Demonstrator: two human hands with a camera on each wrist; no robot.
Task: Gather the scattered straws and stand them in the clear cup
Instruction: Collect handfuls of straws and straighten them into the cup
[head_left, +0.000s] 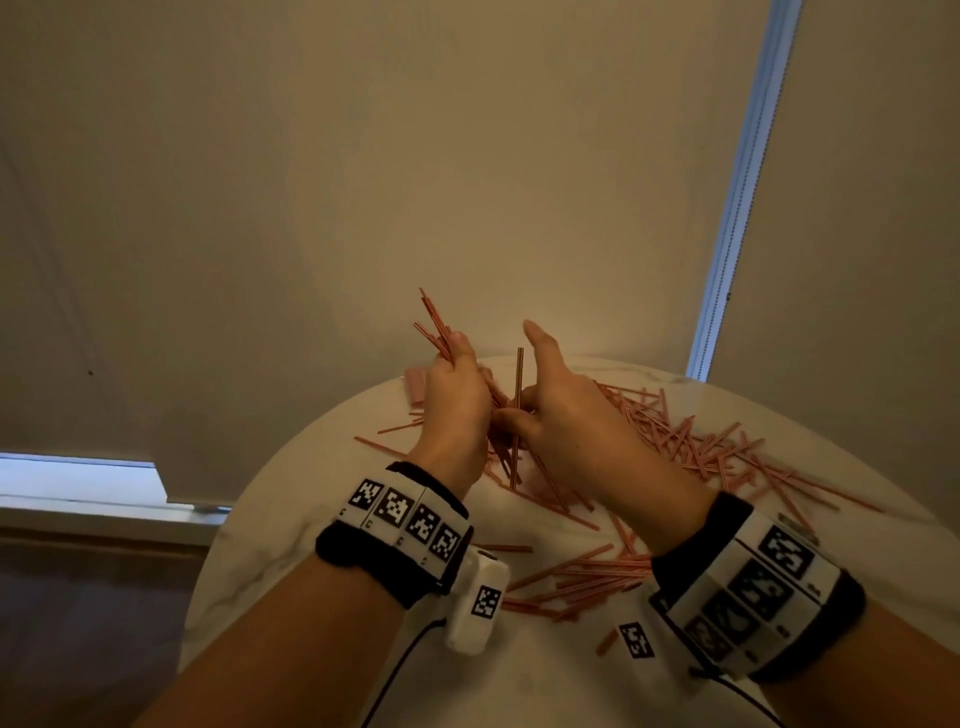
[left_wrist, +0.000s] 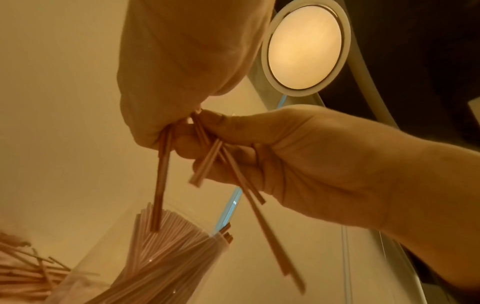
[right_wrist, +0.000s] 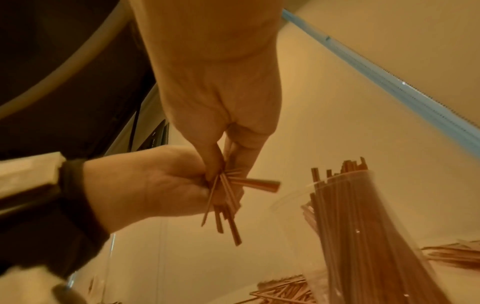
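Thin reddish straws (head_left: 691, 441) lie scattered over the round white table (head_left: 311, 519). My left hand (head_left: 460, 374) grips a bundle of straws (head_left: 434, 325) that fans up and to the left. My right hand (head_left: 524, 410) meets it from the right and pinches a straw (head_left: 518, 384), index finger raised. In the left wrist view both hands (left_wrist: 192, 127) hold the straws above the clear cup (left_wrist: 85, 273). Many straws (left_wrist: 166, 246) stand in that cup. The right wrist view has the cup (right_wrist: 293, 226) right of the held bundle (right_wrist: 226, 203). The hands hide the cup in the head view.
More straws (head_left: 582, 577) lie near the front between my wrists. A pale pink shape (head_left: 415, 387) sits left of my left hand. A wall stands close behind the table, with a window strip (head_left: 737, 197) at right. A round ceiling lamp (left_wrist: 303, 47) glows overhead.
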